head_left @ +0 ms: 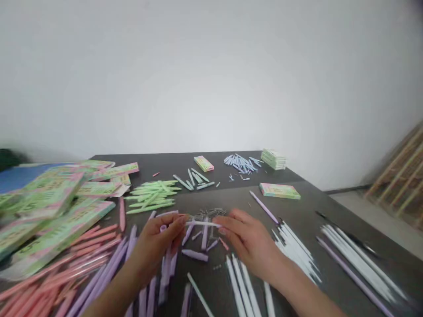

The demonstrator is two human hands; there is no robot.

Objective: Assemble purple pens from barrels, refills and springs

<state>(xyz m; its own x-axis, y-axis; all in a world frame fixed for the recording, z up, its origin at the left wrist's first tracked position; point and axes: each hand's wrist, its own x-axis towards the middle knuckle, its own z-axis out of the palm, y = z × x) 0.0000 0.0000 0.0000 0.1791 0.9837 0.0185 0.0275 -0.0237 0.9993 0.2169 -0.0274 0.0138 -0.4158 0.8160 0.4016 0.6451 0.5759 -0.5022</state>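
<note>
Between my two hands a thin white pen refill [201, 223] lies level, pinched at both ends by thumb and fingers. My left hand [161, 240] is closed on its left end. A purple pen barrel [163, 228] shows its round end at this hand's curled fingers, but I cannot tell whether it is gripped. My right hand [243, 233] pinches the right end, where a small purplish piece shows at the fingertips. Beneath the hands lie purple pen parts [194, 255] and a small heap of metal springs [211, 213].
Red pen barrels [95, 240] and flat printed boxes [62, 224] crowd the left. Green pens [153, 193] and blue pen parts [243, 163] lie farther back. White refills [295, 251] spread to the right. A box stack [273, 159] stands near the table's far edge.
</note>
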